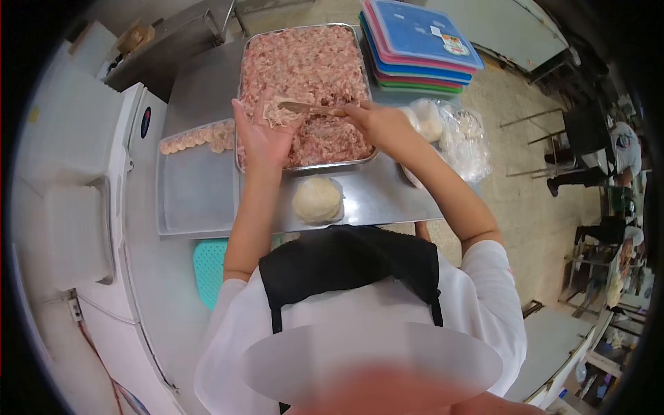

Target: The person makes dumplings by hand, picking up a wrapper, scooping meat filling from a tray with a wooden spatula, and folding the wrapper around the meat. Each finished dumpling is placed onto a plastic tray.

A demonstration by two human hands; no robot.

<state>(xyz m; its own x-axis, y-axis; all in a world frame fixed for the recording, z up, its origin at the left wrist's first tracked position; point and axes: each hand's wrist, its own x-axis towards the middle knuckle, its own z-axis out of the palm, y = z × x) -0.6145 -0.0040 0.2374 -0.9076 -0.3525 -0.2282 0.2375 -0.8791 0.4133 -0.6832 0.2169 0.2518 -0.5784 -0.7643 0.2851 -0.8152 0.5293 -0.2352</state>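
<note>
My left hand (266,138) is palm up over the left edge of the metal tray (304,167), with a thin piece of dough (280,114) spread on its palm and fingers. In my right hand (379,126) is a flat wooden spatula (311,108), its tip at the dough. Ground meat (304,62) fills the tray beneath both hands. A round pale dough ball (317,200) rests on the metal table, just in front of my body. To the left, a shallow translucent tray (197,197) holds a row of filled dumplings (200,138) along its far side.
Stacked lidded containers (422,41) stand at the far right of the table (387,200). Plastic bags with dough balls (460,138) lie right of my right hand. A turquoise perforated basket (209,273) is below the table's left edge. Other people (626,149) are at the far right.
</note>
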